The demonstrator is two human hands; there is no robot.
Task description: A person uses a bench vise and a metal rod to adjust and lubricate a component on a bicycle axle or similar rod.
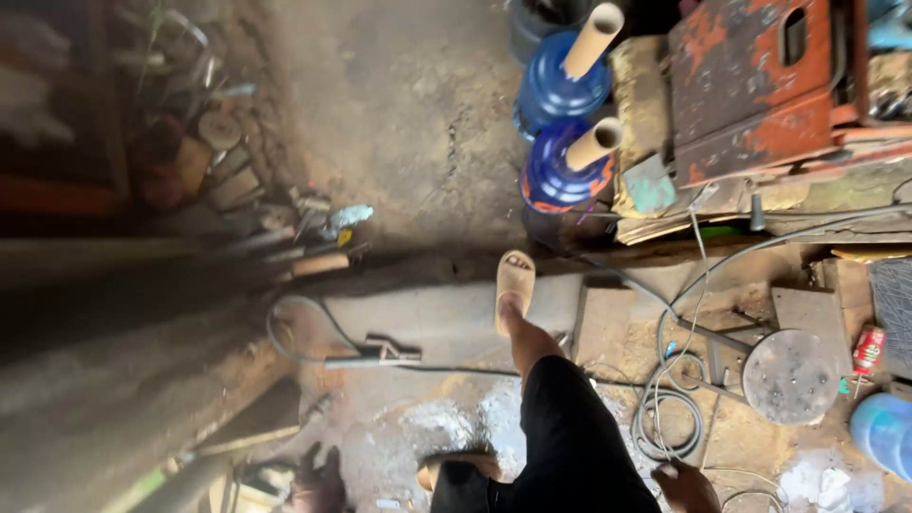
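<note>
My right hand (pixel 686 486) hangs low at the bottom edge beside my leg in black shorts (pixel 570 437); only part of it shows, and whether its fingers hold anything cannot be made out. It is closest to a coil of grey cable (pixel 665 423) lying on the concrete floor. My left hand is out of view. My foot in a tan sandal (pixel 514 285) is stepped forward, and my other foot (pixel 456 467) is just visible at the bottom.
A clamp tool on a dark cable (pixel 375 353) lies on the floor to the left. Two blue jugs (pixel 560 90) with cardboard tubes stand ahead beside a rusty red metal box (pixel 760 76). At right are a round metal disc (pixel 790 375), a red can (pixel 867 350) and scrap (pixel 237 180).
</note>
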